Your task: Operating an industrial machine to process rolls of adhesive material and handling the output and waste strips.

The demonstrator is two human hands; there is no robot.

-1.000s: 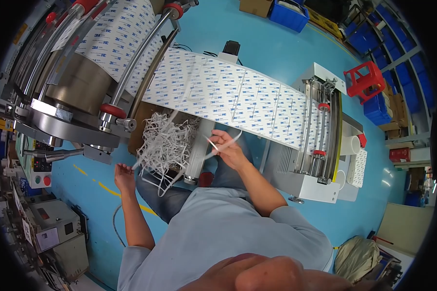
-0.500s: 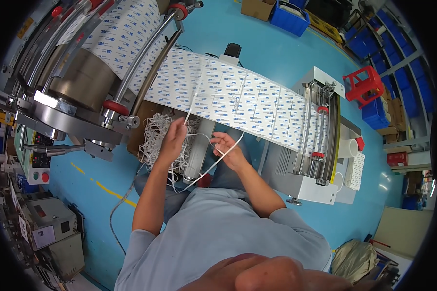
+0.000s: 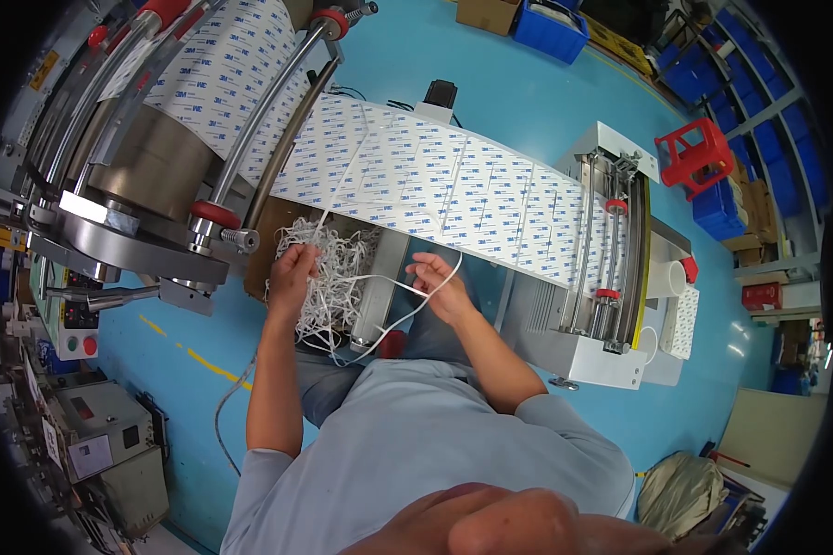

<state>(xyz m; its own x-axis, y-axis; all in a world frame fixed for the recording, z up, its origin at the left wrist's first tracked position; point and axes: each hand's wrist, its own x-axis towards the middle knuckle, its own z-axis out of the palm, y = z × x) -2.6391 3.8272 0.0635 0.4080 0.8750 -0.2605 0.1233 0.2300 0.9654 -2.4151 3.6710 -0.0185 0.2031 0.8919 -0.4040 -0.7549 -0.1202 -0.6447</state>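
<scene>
A wide white sheet of liner [image 3: 379,176] with blue print stretches across the machine, slit crosswise in several places. My left hand [image 3: 293,275] is closed, pinching a thin white strip [image 3: 342,180] that runs up onto the sheet. Beneath that hand lies a tangled heap of white strip waste [image 3: 342,296] in a brown cardboard box [image 3: 261,268]. My right hand [image 3: 438,285] is loosely curled below the sheet's near edge. Another white strip [image 3: 393,324] loops down from that edge across this hand and toward the heap, apparently caught between its thumb and fingers.
On the left stands a metal roller [image 3: 148,166] with shiny bars and red collars. The sheet's right end passes under a roller frame [image 3: 606,250]. A grey tube [image 3: 379,287] is beside the waste. A red stool [image 3: 694,157] and blue bins [image 3: 551,32] stand farther off.
My left hand has moved left and down, drawing the pinched strip with it over the waste heap. The right hand has hardly moved, and the strip between the hands hangs differently.
</scene>
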